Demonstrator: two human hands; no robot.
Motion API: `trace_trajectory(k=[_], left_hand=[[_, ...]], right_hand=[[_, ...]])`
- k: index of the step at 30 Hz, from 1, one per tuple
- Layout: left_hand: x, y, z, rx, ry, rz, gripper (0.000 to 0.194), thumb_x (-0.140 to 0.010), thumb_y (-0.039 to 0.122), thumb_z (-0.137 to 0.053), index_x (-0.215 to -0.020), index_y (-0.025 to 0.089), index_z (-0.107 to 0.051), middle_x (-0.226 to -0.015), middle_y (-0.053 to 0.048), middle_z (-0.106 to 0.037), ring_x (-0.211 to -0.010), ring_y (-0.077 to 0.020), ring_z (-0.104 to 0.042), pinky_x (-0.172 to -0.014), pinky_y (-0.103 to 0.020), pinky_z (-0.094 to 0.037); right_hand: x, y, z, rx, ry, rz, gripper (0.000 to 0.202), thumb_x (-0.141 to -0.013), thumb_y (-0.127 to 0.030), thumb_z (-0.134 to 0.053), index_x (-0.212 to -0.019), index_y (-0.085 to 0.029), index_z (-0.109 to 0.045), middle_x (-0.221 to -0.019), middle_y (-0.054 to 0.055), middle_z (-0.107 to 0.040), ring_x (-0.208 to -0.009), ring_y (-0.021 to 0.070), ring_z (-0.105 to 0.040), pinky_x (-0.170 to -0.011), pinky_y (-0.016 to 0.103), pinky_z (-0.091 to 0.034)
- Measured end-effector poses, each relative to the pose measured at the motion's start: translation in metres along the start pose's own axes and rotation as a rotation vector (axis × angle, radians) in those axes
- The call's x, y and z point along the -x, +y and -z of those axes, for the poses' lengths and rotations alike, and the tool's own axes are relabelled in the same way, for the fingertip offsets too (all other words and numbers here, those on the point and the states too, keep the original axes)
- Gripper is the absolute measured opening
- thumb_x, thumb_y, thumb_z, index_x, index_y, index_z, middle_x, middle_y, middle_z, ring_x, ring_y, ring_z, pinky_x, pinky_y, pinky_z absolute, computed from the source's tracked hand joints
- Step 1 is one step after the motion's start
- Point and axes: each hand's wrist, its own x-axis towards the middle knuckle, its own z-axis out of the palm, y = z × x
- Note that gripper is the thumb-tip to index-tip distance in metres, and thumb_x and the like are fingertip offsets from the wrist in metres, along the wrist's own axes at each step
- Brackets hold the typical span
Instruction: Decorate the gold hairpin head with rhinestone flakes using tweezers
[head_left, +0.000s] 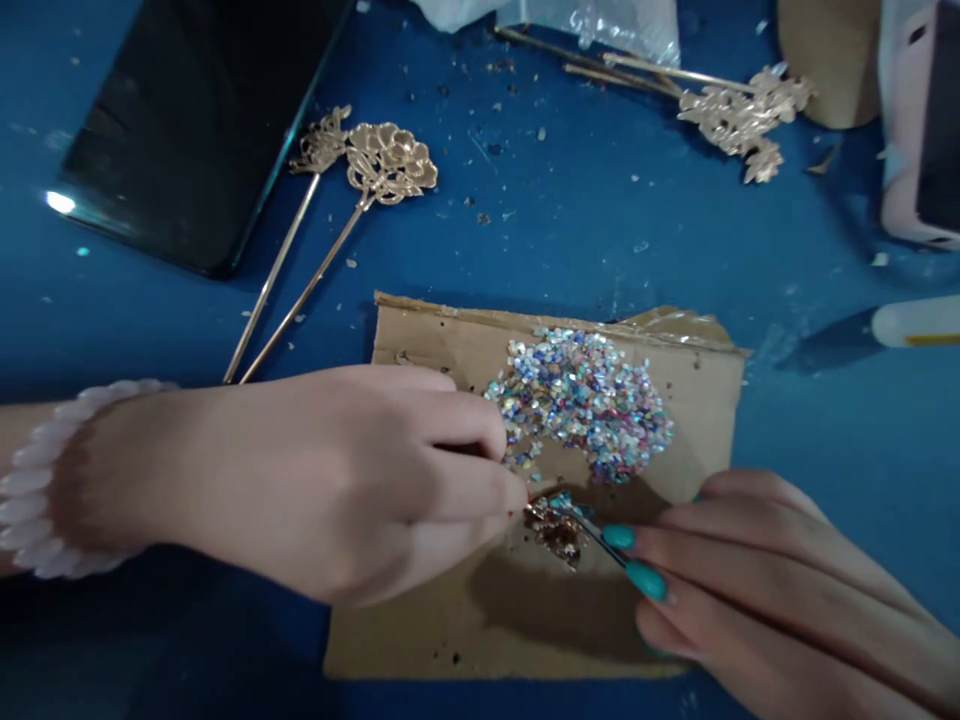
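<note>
My left hand (375, 480), with a beaded bracelet at the wrist, is closed in a pinch on the edge of a small gold-coloured metal hairpin ornament (559, 538). The rest of that hairpin is hidden by the hand. My right hand (757, 580), with turquoise nails, grips slim metal tweezers (600, 541). Their tip touches the ornament's upper part, where bluish bits show. Just above lies a heap of shiny multicoloured flakes (592, 400) on a piece of cardboard (405, 640).
Two gold hairpins (390, 165) lie at the upper left beside a dark phone (187, 130). More hairpins (742, 115) rest at the upper right near a clear plastic bag (600, 25). A pink-edged device (911, 190) and a whitish tube (915, 322) sit at the right. Flakes dot the blue table.
</note>
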Motion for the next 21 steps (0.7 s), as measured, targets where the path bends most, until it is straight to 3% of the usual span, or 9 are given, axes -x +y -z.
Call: trace_trajectory(k=[4,9,15,21], left_hand=[[0.001,0.000,0.001,-0.006,0.029,-0.003,0.036,-0.105,0.015,-0.035,-0.110,0.012,-0.070,-0.099,-0.003,-0.075,-0.089,-0.0151,-0.065,-0.068,-0.029,-0.048],[-0.001,-0.001,-0.001,-0.159,0.081,-0.093,0.040,-0.105,0.011,-0.038,-0.090,0.018,-0.075,-0.112,0.003,-0.077,-0.090,-0.0157,-0.066,-0.067,-0.032,-0.046],[0.000,-0.004,-0.002,-0.230,0.102,-0.149,0.043,-0.108,0.015,-0.033,-0.103,0.016,-0.075,-0.115,0.004,-0.078,-0.096,-0.0165,-0.065,-0.072,-0.032,-0.050],[0.004,-0.008,-0.002,-0.253,0.059,-0.175,0.042,-0.108,0.016,-0.032,-0.109,0.018,-0.074,-0.122,0.000,-0.076,-0.102,-0.0173,-0.066,-0.079,-0.033,-0.052]], right_hand=[[-0.008,0.001,-0.005,0.039,0.092,0.008,0.018,-0.100,-0.032,-0.058,-0.092,-0.027,-0.074,-0.090,0.000,-0.078,-0.094,0.0180,-0.072,-0.105,0.038,-0.055],[-0.022,0.025,-0.001,0.018,-0.060,0.416,0.017,-0.100,-0.021,-0.058,-0.093,-0.016,-0.073,-0.096,0.004,-0.078,-0.095,0.0150,-0.072,-0.098,0.034,-0.057],[-0.036,0.027,0.011,0.039,-0.179,0.438,0.005,-0.092,-0.014,-0.068,-0.094,-0.012,-0.071,-0.094,0.008,-0.078,-0.093,0.0176,-0.072,-0.086,0.034,-0.060],[-0.040,0.025,0.008,0.029,-0.170,0.466,0.009,-0.096,-0.013,-0.062,-0.095,-0.011,-0.071,-0.093,0.009,-0.078,-0.088,0.0172,-0.070,-0.078,0.035,-0.059]])
